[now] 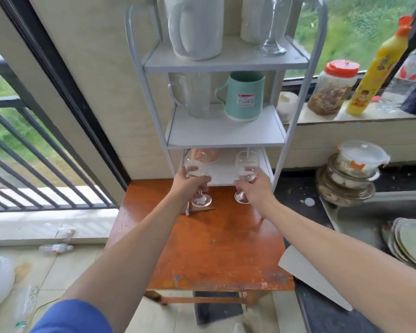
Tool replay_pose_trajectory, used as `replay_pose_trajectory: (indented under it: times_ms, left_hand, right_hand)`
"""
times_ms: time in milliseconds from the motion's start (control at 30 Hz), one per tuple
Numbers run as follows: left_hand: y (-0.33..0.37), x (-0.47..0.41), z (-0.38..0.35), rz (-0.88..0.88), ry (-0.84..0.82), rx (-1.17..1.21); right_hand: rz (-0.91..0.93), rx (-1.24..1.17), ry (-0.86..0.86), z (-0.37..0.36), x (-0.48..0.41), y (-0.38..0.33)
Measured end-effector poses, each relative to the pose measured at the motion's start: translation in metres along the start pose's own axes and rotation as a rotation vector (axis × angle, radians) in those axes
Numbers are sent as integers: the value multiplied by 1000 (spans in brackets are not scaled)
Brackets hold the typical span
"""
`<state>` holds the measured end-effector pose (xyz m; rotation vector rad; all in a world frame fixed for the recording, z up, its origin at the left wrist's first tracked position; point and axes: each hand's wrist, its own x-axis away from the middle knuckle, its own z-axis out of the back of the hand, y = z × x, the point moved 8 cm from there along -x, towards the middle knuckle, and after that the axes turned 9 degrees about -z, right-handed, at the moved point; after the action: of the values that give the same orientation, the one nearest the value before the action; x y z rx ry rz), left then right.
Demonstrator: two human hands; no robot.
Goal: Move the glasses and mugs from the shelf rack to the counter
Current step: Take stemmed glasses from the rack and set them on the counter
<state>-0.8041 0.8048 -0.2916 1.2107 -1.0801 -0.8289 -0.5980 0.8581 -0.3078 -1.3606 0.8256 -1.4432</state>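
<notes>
Well, I am early in this job. My left hand (190, 185) is curled round the bowl of the left wine glass (197, 168), and my right hand (253, 188) is curled round the right wine glass (246, 165) in the same way. Both glasses stand upright just in front of the bottom shelf of the white shelf rack (226, 131), with their feet low over the far end of the orange wooden table (214, 248). I cannot tell whether the feet touch the wood.

None of the glasses or mugs that I can see is on the dark counter (296, 188) to the right yet, so I judge nothing delivered.

Plenty remains on the rack. On the middle shelf a clear glass mug (190, 96) sits left of a teal mug (244, 97). On the top shelf a white handled jug (195, 27) stands left, a second white vessel (252, 20) stands right, and a tall stemmed glass (271, 30) is just beside it. Something pink (213, 156) sits far back on the bottom shelf; I cannot make out what it is.

These two glasses need to go right to the counter, and then I need several more trips.
</notes>
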Motion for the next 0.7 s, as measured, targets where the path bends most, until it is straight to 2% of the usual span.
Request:
replay_pose_trajectory:
  times_ms: [133, 300, 467, 700]
  left_hand:
    - [-13, 41, -17, 22, -117, -30]
    - [-29, 94, -69, 60, -296, -119]
    - [-34, 155, -174, 17, -559, -203]
    - [-44, 261, -354, 52, -906, -214]
  right_hand:
    - [-49, -53, 42, 29, 54, 23]
    - [-101, -142, 181, 99, 129, 63]
    - [-115, -226, 390, 199, 208, 92]
    - [-167, -353, 700, 357, 328, 142]
